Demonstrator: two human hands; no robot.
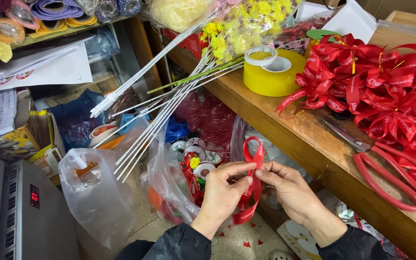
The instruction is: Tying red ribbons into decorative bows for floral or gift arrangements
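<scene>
Red ribbon (253, 180) sits pinched between both hands, held in the air just off the table (309, 139) edge, above the floor clutter. One loop stands up over the fingertips; tails hang down below the left hand (222, 192). Left hand grip: thumb and fingers closed on the ribbon's crossing point. Right hand (290, 190) grip: thumb and forefinger closed on the same spot from the other side — the two hands touch there.

Judging by the loop, this looks like the folding stage of a bow, one loop formed. Next move likely calls for keeping the pinch tight at the centre while another length is folded over; loosen it and the loop would slip.

Outward: pile of finished red ribbon bows (386, 91) on the table, well apart from the hands. Red-handled scissors (391, 171) lie near the table edge, just right of the hands. Yellow tape roll (273, 72) further back, beside yellow artificial flowers (241, 33) on white stems that overhang the edge. Clear plastic bag (95, 197) on the floor at left.
</scene>
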